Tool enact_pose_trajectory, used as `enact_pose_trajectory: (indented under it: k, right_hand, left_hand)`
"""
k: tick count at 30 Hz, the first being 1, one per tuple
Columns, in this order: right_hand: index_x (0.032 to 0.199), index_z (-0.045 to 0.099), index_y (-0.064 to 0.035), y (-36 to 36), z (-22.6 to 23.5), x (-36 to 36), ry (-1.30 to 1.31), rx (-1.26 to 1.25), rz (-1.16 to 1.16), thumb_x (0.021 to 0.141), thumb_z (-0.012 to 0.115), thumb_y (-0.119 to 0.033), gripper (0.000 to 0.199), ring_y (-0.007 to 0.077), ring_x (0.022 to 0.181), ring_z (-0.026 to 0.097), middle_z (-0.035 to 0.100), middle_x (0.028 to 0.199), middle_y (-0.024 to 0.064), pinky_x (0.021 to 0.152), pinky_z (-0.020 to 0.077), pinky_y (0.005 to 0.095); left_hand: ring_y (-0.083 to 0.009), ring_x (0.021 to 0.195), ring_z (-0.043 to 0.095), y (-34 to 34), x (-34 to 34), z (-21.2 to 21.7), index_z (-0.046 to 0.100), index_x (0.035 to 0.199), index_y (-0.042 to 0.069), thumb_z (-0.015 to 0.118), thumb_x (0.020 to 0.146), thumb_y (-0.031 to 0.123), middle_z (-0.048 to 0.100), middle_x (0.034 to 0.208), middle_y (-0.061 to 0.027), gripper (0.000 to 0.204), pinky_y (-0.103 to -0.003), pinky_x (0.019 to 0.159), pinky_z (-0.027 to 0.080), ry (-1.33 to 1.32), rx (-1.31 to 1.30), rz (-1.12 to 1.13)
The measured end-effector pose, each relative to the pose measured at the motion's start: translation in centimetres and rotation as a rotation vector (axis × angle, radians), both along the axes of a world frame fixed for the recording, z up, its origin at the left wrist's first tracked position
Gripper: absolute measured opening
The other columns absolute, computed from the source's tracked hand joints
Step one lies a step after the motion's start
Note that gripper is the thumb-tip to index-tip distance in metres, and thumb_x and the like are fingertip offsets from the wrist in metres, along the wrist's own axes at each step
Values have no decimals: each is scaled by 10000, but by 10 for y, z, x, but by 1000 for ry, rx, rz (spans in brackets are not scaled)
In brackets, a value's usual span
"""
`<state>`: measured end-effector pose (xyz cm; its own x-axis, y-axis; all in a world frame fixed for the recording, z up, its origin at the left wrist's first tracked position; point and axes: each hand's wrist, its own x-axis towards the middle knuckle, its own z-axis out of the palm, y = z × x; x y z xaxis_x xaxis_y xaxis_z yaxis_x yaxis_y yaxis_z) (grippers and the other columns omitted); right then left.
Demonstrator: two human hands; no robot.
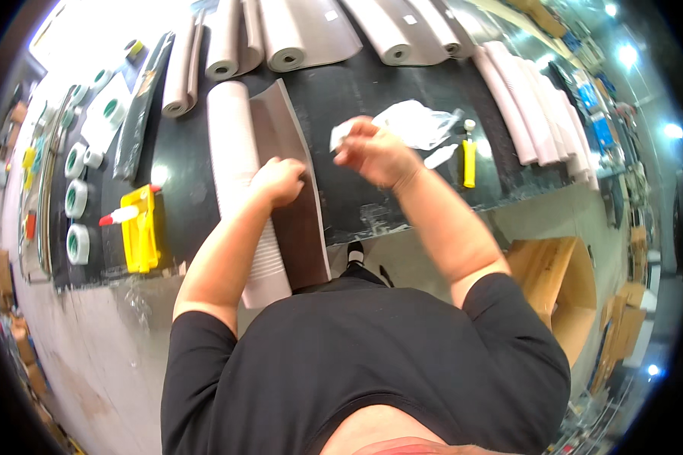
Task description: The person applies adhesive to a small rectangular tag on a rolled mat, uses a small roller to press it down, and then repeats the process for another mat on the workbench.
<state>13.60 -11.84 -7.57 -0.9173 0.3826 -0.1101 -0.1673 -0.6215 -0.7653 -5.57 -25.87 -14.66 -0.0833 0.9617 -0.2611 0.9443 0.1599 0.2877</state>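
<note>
In front of me a partly unrolled mat roll (231,144) lies lengthwise, pale outside, its loose brown flap (300,227) spread to the right. My left hand (279,182) rests over the flap beside the roll, fingers curled; what they hold, if anything, is hidden. To its right, my right hand (379,155) is raised above the black table, thumb and fingers pinched on a small white piece (340,136) that looks like a label. Just beyond that hand lies a crumpled clear plastic bag (417,123). A yellow-handled tool (469,163) stands to the right of it.
Several more mat rolls (287,57) line the far side, and pale rolls (516,106) lie stacked at right. On the left are a yellow tray (140,235), several tape rolls (77,199) and a black wrapped bundle (143,106). An open cardboard box (542,269) stands below the table's right edge.
</note>
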Motion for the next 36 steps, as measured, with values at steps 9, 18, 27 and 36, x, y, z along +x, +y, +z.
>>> enact_pose_trajectory:
  k: [9, 18, 27, 36]
  right_hand:
    - [918, 667, -59, -121, -123, -28, -146, 772, -394, 847, 672, 8, 98, 133, 777, 586, 632, 884, 25, 691, 473, 255]
    - [1004, 670, -100, -122, -133, -31, 40, 1278, -718, 747, 671, 76, 311, 238, 765, 568, 607, 879, 66, 671, 466, 330]
    - [1157, 631, -1, -115, -137, -27, -123, 417, -569, 877, 595, -39, 285, 198, 943, 629, 633, 1100, 126, 833, 503, 286]
    - [902, 639, -35, -104, -132, -29, -370, 762, -355, 856, 694, -107, 101, 114, 794, 583, 633, 878, 34, 721, 484, 268]
  left_hand:
    - [-133, 769, 603, -25, -40, 33, 647, 1122, -12, 568, 928, 310, 633, 797, -49, 384, -273, 708, 501, -600, 84, 504]
    - [-183, 924, 626, -48, -14, 57, 579, 1244, -32, 710, 840, 328, 678, 1003, -107, 557, -322, 798, 505, -624, -348, 374]
    - [-188, 776, 646, -45, -19, 44, 358, 1432, -20, 672, 798, 92, 689, 923, -102, 717, -329, 672, 516, -628, -130, 192]
    - [-161, 802, 672, -22, -24, 41, 354, 1454, -24, 650, 855, 126, 709, 962, -103, 685, -298, 701, 527, -658, -334, 190]
